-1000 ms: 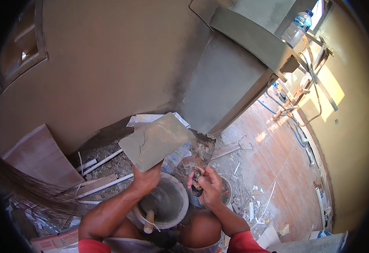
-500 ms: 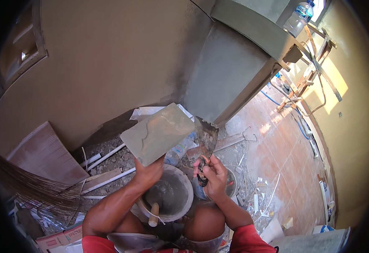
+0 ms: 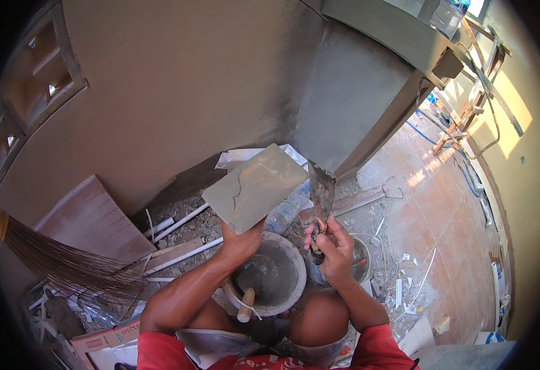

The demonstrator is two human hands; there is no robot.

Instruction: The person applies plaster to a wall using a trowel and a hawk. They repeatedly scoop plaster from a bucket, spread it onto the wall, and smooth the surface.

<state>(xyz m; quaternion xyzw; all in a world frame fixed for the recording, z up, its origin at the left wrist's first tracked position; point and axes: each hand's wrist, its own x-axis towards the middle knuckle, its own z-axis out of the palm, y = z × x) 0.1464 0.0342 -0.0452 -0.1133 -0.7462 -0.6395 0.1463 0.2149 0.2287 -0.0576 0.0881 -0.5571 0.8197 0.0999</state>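
Observation:
My left hand (image 3: 242,239) is closed under a rectangular plastering float (image 3: 254,190), its flat face turned up and coated with a thin grey film of mortar. The float's handle is hidden beneath it. In my right hand (image 3: 335,250) a trowel (image 3: 322,191) is gripped by its dark, worn handle, with the mortar-stained blade pointing up and away. The blade stands just right of the float. Below my left hand sits a round bucket (image 3: 298,293) with grey wet mortar inside, and a wooden-handled tool (image 3: 246,305) leans at its near rim.
A second bucket (image 3: 362,262) stands by my right wrist. Rubble, white pipes (image 3: 187,256), a plastic bottle (image 3: 282,216) and a plank (image 3: 359,202) lie ahead. At left are a stick broom (image 3: 66,253) and a leaning panel (image 3: 91,219). A grey-plastered wall section (image 3: 350,98) rises ahead.
The whole view has shifted, so the scene sits further right in the picture. Both hands keep hold of the float and trowel, nearly unmoved relative to the bucket.

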